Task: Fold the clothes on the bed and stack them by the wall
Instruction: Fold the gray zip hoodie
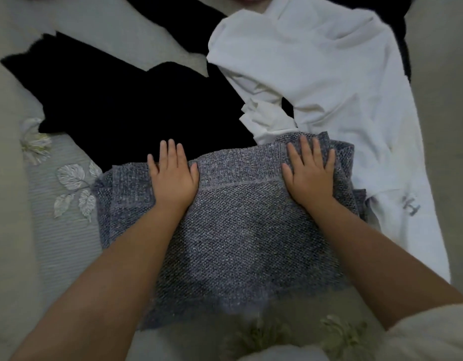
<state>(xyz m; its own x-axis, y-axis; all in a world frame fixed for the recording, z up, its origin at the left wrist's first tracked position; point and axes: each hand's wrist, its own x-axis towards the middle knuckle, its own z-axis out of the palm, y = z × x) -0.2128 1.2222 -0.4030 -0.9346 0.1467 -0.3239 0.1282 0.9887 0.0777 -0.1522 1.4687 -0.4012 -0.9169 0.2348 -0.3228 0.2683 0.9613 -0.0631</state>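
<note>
left hand [173,173], right hand [309,171], apparently flat, grey knit [233,230]

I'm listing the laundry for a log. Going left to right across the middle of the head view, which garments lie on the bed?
Black garment → grey knit garment under both flat hands → white garment.

Left hand [173,175] and right hand [309,170] press flat on the grey knit [238,230]; black garment [136,105] beyond the left, white garment [329,74] beyond the right.
</note>
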